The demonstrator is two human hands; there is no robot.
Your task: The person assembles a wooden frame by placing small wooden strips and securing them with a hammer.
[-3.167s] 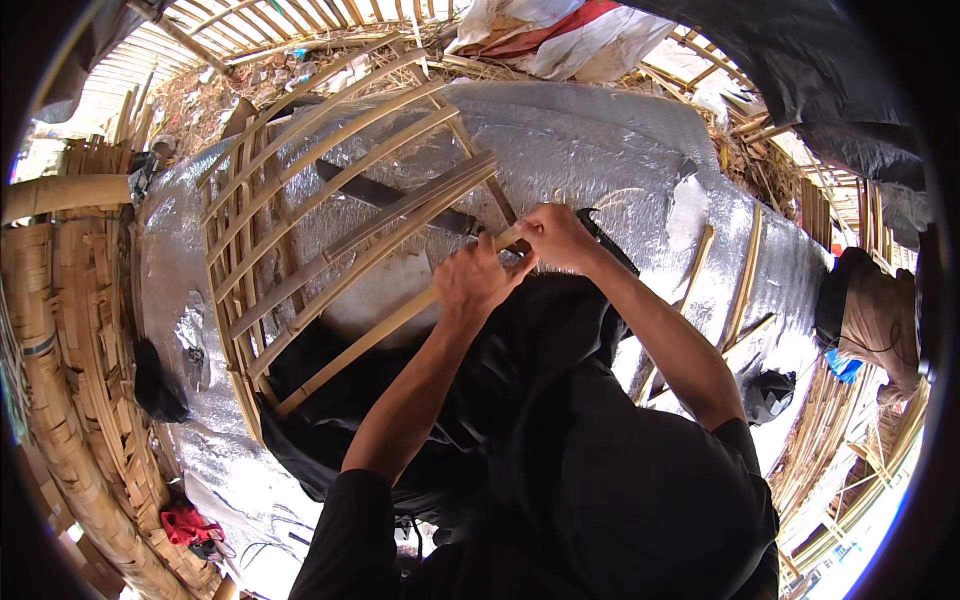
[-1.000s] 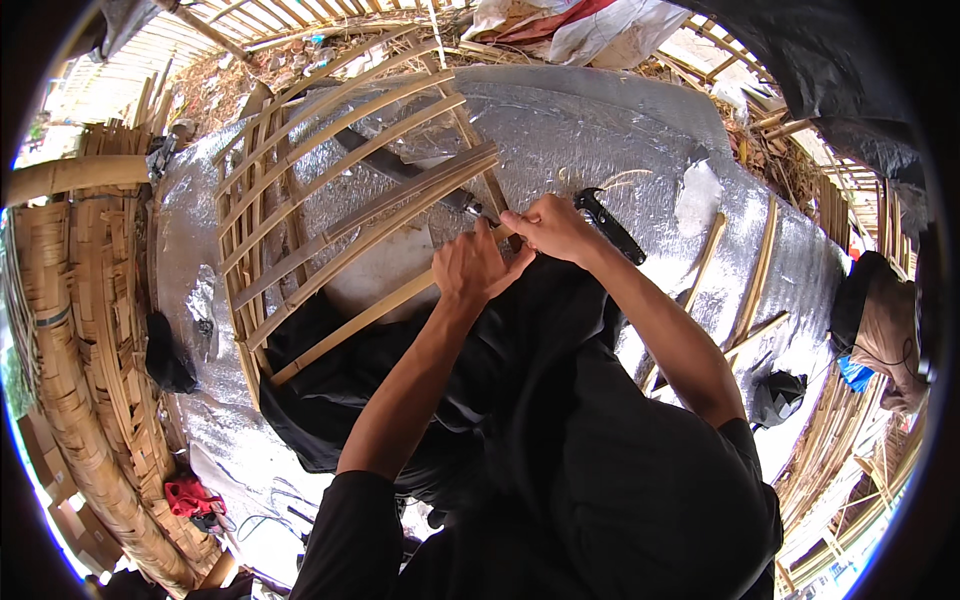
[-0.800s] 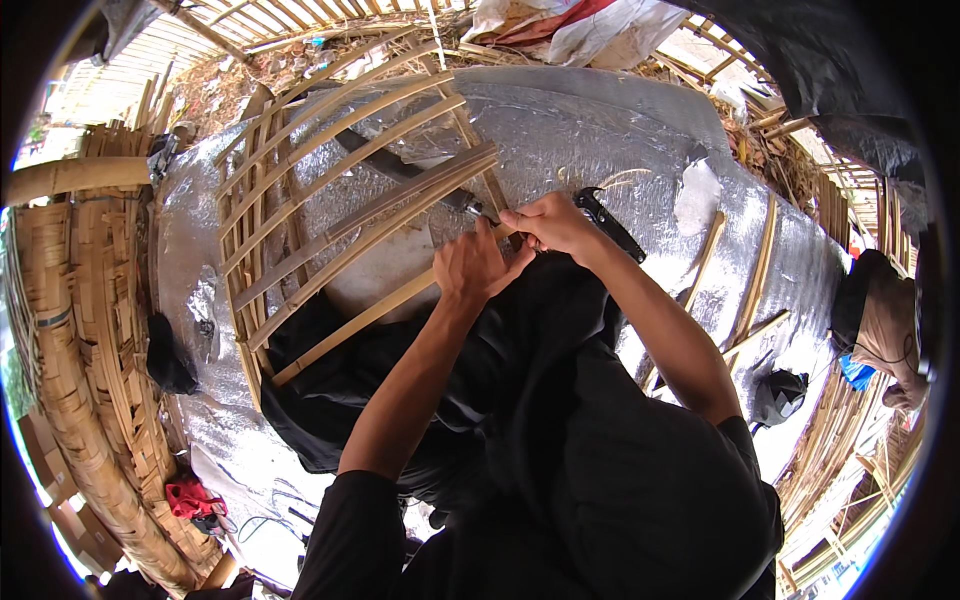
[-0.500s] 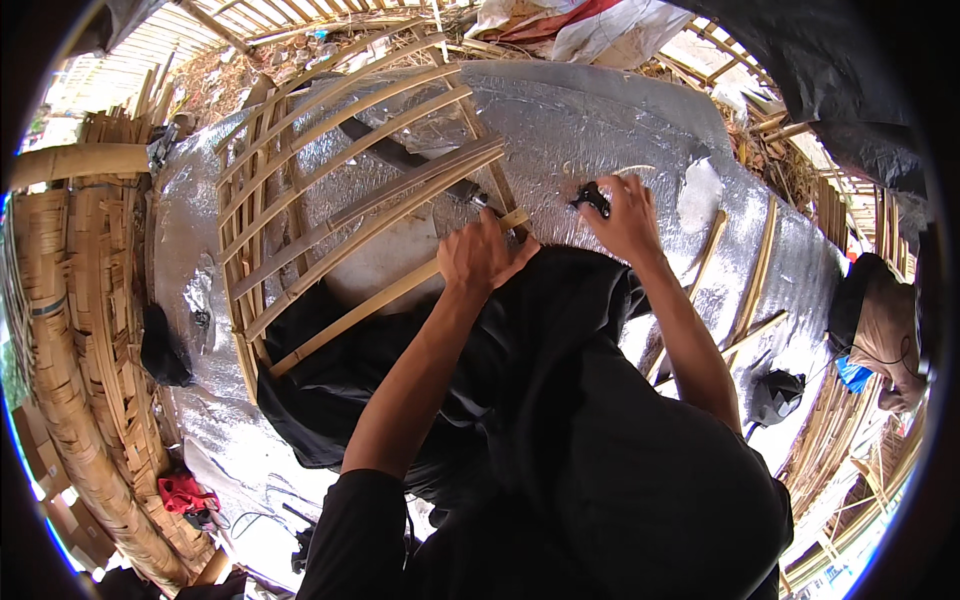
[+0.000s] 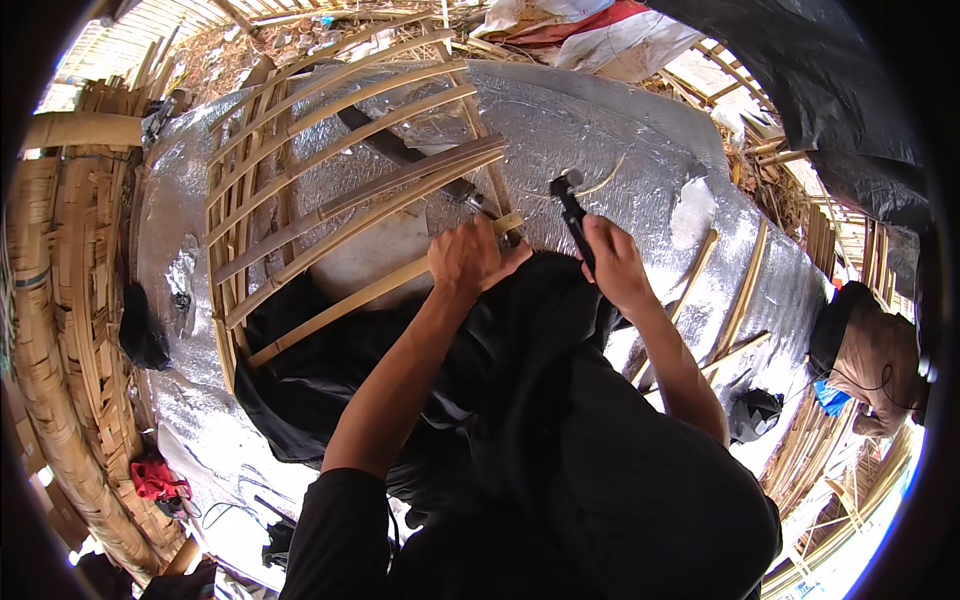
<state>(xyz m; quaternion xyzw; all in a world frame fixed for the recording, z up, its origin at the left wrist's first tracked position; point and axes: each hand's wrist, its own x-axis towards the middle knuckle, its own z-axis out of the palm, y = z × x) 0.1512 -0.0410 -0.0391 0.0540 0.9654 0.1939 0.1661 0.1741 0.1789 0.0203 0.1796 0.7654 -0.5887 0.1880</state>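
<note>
A bamboo frame of spaced slats (image 5: 370,180) lies across my lap and the silver sheet, to the left. My left hand (image 5: 466,255) is closed on the right end of its nearest slat (image 5: 345,308), beside the upright strip where the slats meet. My right hand (image 5: 617,262) grips a black-handled hammer (image 5: 573,218), its head raised, to the right of that joint and apart from it. Under the slats lies a long dark bar (image 5: 385,143) with a metallic end close to my left fingers. Whether a nail is at the joint cannot be seen.
Silver foil sheeting (image 5: 640,130) covers the ground. Loose bamboo strips (image 5: 740,290) lie to the right, near a small black object (image 5: 755,413). A woven bamboo stack (image 5: 85,330) stands at the left, with a red cloth (image 5: 158,480) below it. White sacking (image 5: 625,45) is at the back.
My right hand has come slightly down and turned, so the hammer now shows lengthwise with its head up. My left hand stays on the slat end. The whole view has shifted a little.
</note>
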